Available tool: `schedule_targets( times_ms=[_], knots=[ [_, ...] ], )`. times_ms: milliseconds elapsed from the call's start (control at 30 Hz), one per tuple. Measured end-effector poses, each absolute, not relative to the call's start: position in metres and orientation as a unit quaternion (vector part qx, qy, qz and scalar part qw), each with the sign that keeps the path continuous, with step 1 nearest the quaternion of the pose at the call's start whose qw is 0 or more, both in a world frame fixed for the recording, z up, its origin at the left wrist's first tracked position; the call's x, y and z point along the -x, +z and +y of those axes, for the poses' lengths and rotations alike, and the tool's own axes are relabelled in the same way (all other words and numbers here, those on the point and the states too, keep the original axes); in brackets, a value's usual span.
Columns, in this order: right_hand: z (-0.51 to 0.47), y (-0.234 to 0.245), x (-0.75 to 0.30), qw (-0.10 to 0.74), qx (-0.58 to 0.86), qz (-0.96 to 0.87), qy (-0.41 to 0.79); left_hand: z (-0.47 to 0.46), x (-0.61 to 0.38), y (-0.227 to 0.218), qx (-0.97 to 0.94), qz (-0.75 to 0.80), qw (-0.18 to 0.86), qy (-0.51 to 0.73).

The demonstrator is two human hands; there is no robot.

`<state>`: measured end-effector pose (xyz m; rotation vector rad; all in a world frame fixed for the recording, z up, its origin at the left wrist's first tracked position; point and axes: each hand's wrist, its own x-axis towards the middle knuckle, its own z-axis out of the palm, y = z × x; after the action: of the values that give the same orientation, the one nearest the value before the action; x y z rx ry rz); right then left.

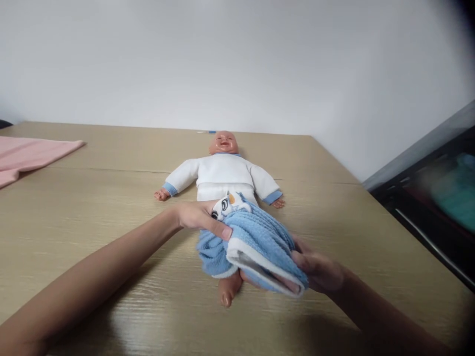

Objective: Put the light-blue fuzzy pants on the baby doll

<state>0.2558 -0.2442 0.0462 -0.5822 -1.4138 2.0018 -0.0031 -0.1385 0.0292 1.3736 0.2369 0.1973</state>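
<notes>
A baby doll (224, 143) lies on its back on the table, its head at the far side and its arms spread. It wears a white top (224, 170) with blue cuffs. Bunched around its legs are light blue fleecy trousers (260, 232) with white hems and an embroidered face. My left hand (204, 217) grips the trousers near that face, thumb on top. On the other side, my right hand (319, 267) pinches the trouser leg by its wide hem, which faces me. One doll foot (228, 289) sticks out of the other leg; the second foot is hidden.
A pink cloth (33, 155) lies at the left of the wooden table (111, 212). Behind the doll's head is a small blue-and-clear pen-like item (208, 132). A dark case or cabinet (430, 207) stands beyond the right edge, and a pale wall rises behind.
</notes>
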Motion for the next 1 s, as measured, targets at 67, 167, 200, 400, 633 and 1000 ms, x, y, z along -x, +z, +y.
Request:
schedule_targets(
  times_ms=[67, 167, 200, 400, 633, 1000],
  knots=[
    [-0.243, 0.047, -0.255, 0.305, 0.205, -0.568, 0.736, -0.139, 0.004, 0.029, -0.626, 0.109, 0.767, 0.089],
    [-0.240, 0.044, -0.254, 0.313, 0.271, -0.577, 0.704, -0.140, 0.005, 0.029, -0.606, 0.113, 0.781, 0.099],
    [-0.238, 0.042, -0.254, 0.342, 0.307, -0.571, 0.680, -0.141, 0.004, 0.030, -0.603, 0.107, 0.784, 0.100],
    [-0.225, 0.038, -0.255, 0.455, 0.415, -0.609, 0.500, -0.152, -0.008, 0.051, -0.679, 0.124, 0.710, 0.137],
    [-0.291, 0.056, -0.223, 0.349, 0.546, -0.614, 0.450, -0.163, -0.012, 0.063, -0.752, 0.228, 0.607, 0.123],
    [-0.358, -0.012, -0.205, 0.421, 0.674, -0.549, 0.262, -0.177, -0.016, 0.073, -0.872, 0.242, 0.425, -0.012]
  ],
)
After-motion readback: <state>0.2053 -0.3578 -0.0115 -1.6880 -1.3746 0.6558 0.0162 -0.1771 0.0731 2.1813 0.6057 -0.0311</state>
